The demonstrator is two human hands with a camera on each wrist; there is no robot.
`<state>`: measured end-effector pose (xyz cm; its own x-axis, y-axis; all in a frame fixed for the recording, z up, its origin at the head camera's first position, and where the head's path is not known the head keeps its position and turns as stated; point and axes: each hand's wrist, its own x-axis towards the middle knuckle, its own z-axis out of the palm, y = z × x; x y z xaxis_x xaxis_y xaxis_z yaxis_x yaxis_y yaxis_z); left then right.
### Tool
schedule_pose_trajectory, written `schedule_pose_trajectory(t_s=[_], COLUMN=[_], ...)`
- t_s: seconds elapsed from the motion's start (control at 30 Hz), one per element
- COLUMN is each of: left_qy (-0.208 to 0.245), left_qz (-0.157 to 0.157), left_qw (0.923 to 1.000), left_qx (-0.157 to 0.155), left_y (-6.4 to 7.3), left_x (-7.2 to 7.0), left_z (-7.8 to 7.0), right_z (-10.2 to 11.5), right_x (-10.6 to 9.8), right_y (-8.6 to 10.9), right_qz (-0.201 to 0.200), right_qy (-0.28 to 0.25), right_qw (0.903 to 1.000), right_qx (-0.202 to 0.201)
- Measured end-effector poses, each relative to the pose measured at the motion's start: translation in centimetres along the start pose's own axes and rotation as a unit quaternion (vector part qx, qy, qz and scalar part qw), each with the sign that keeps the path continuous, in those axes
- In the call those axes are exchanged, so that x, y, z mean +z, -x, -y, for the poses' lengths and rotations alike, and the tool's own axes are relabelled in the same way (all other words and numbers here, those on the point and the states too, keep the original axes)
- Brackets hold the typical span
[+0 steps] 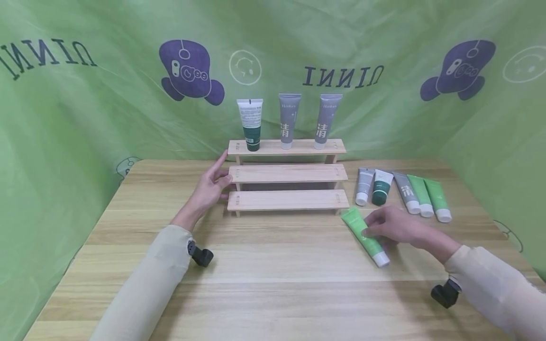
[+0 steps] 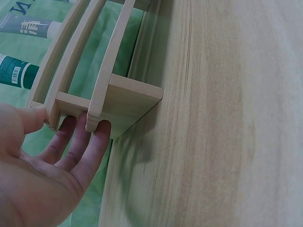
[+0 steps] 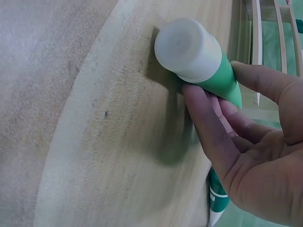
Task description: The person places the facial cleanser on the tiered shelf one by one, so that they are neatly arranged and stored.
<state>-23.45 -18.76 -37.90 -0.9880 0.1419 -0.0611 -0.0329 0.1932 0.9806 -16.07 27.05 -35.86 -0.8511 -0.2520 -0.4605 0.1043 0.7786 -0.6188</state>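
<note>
A three-tier wooden display rack [image 1: 288, 201] stands at the back of the table. My left hand [image 1: 209, 185] holds its left end, the thumb at the middle shelf and fingers curled against the shelf ends in the left wrist view. On the top shelf, a white and dark green tube [image 1: 250, 121] and two grey tubes [image 1: 290, 118] stand upright on their caps. Right of the rack, my right hand [image 1: 394, 225] pinches a light green squeeze tube [image 1: 366, 239] between thumb and fingers. Its white cap [image 3: 182, 47] faces the camera in the right wrist view, above its shadow on the wood.
At the table's right lie several tubes: a pale grey one [image 1: 364, 186], a white and dark green one [image 1: 382, 187], a grey one [image 1: 406, 192] and two light green ones [image 1: 437, 200]. Green printed cloth [image 1: 273, 28] hangs behind and beside the table [image 1: 273, 293].
</note>
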Motion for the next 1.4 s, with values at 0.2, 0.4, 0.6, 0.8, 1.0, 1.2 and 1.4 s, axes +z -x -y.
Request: schedule_pose_trajectory(t_s=[0.2, 0.4, 0.6, 0.8, 1.0, 1.2, 1.4], left_qy=[-0.001, 0.003, 0.003, 0.003, 0.002, -0.003, -0.005], left_qz=[-0.002, -0.001, 0.000, 0.001, 0.001, 0.000, -0.003], left_qw=[1.0000, 1.0000, 1.0000, 1.0000, 1.0000, 1.0000, 1.0000], left_qx=[0.000, -0.002, -0.002, -0.004, -0.001, 0.007, 0.007], left_y=[0.1, 0.2, 0.1, 0.0, 0.1, 0.0, 0.0], left_x=[0.0, 0.0, 0.0, -0.1, -0.1, -0.1, 0.0], left_z=[-0.1, -0.2, -0.1, 0.0, 0.0, 0.0, 0.1], right_z=[-0.5, -0.9, -1.4, -1.7, -1.7, -1.3, -0.8], right_x=[0.0, 0.1, 0.2, 0.2, 0.1, 0.0, -0.2], right_y=[0.2, 0.6, 0.8, 1.0, 1.2, 1.5, 1.4], right_qz=[0.004, 0.009, 0.007, 0.006, 0.008, 0.001, -0.009], right_qy=[-0.007, -0.029, -0.044, -0.069, -0.093, -0.119, -0.145], right_qw=[0.9999, 0.9994, 0.9989, 0.9974, 0.9954, 0.9916, 0.9854], right_qx=[-0.012, -0.016, -0.017, -0.022, -0.021, -0.051, -0.088])
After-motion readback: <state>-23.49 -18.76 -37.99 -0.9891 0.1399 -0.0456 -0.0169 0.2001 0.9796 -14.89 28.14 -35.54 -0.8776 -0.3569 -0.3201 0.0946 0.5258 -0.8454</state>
